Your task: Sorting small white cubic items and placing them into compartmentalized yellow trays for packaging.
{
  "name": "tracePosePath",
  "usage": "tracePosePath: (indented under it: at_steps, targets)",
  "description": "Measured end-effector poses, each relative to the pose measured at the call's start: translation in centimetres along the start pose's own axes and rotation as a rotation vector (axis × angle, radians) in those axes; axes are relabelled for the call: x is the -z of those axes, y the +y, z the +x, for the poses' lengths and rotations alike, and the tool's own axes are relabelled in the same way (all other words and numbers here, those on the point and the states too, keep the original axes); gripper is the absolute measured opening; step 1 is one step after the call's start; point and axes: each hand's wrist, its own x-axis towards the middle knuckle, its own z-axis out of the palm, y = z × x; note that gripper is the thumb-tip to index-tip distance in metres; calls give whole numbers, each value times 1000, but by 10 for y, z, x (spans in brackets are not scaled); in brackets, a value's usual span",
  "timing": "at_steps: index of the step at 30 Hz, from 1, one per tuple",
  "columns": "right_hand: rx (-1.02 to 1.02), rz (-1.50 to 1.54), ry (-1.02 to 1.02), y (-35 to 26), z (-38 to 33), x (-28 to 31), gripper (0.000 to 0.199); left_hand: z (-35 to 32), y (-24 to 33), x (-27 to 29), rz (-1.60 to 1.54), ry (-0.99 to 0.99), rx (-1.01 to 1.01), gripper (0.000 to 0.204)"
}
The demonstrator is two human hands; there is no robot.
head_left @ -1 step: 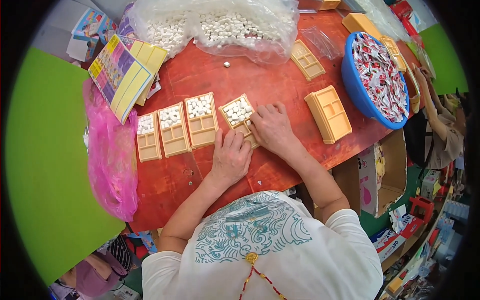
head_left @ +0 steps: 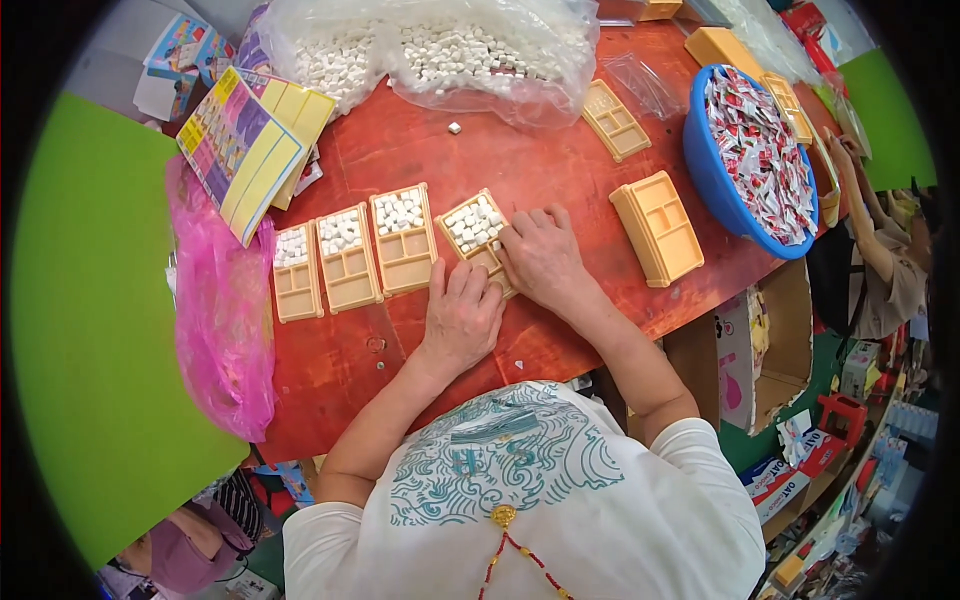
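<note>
A yellow compartment tray point(head_left: 483, 257) lies before me, its large far section filled with small white cubes point(head_left: 472, 222). Bent and close together, the fingers of my left hand point(head_left: 463, 315) hold the tray's near left edge. My right hand point(head_left: 545, 255) curls over its right side, with thumb and forefinger at the near end of the cubes; what lies between them is hidden. To the left stand similar yellow trays point(head_left: 407, 272), point(head_left: 351, 291), point(head_left: 297, 304) in a row, each with cubes in its far section and bare smaller compartments.
Clear plastic bags of white cubes point(head_left: 470, 60) lie at the back of the red table point(head_left: 390, 150). On the right are stacked yellow trays point(head_left: 660, 230) and a blue basin point(head_left: 700, 170) of small packets. Printed cards point(head_left: 240, 150) and a pink bag point(head_left: 225, 320) lie left.
</note>
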Motion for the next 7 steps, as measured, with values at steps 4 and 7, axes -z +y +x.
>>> tracePosePath:
  at_steps: [4, 7]
  targets:
    - [40, -27, -11, -9, -1, -4, 10, -7, 3, 0, -9, 2, 19, 17]
    - [14, 31, 10, -10, -3, -6, 8, -11, 2, 1, -7, -1, 27, 17]
